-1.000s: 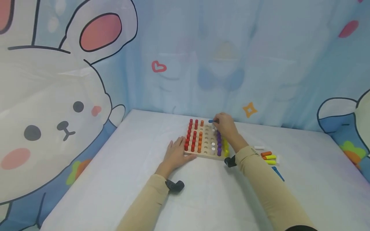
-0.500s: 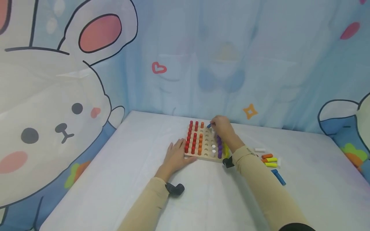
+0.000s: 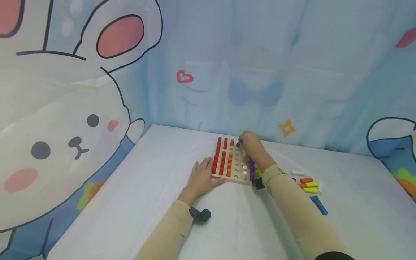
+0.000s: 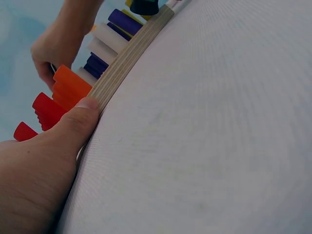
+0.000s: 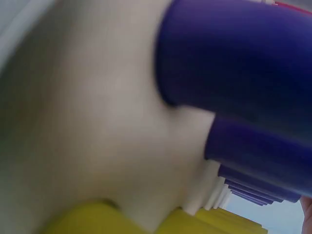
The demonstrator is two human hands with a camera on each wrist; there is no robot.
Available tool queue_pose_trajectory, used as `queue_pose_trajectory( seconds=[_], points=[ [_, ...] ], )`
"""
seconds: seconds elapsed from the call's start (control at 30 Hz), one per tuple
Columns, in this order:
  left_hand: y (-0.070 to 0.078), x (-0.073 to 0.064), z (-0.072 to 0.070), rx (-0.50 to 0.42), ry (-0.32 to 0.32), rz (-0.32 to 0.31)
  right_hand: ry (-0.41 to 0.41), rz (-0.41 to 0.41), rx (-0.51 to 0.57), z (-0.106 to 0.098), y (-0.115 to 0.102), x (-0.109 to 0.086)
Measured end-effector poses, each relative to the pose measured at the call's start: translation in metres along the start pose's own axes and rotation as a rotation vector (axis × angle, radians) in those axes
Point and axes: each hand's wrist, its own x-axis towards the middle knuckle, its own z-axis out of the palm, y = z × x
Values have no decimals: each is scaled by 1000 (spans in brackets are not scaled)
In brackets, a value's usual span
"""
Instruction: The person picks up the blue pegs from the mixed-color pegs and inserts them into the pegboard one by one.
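Note:
At the back of a wooden pegboard, my right hand pinches a blue peg over the column of holes beside the orange pegs. My left hand lies against the board's left side, its thumb along the front edge. Red pegs stand in the columns closest to that hand. White pegs, purple pegs and yellow pegs stand to the right, partly hidden by my right hand and wrist. Purple pegs fill much of the right wrist view.
Loose pegs lie on the white table right of the board: a white peg, orange ones, yellow ones and blue ones. A printed curtain hangs behind the table's far edge.
My right hand has brought the blue peg, first held nearly level, down to the board's back and tipped it toward upright. My left hand has stayed at the board's side.

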Motion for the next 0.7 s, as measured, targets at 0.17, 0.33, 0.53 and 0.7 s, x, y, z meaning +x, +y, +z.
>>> queue_pose_trajectory(
  seconds=[0.17, 0.33, 0.53, 0.7],
  points=[
    [1, 0, 0, 9, -4, -7, -17, -9, -21, -2, -3, 1],
    [0, 0, -1, 10, -5, 0, -41, -8, -41, -1, -4, 4],
    [0, 0, 0, 12, -7, -7, -63, -20, -42, 1, -4, 7],
    [-1, 1, 3, 19, 1, 2, -54, -37, -50, 3, -5, 9]
  ],
)
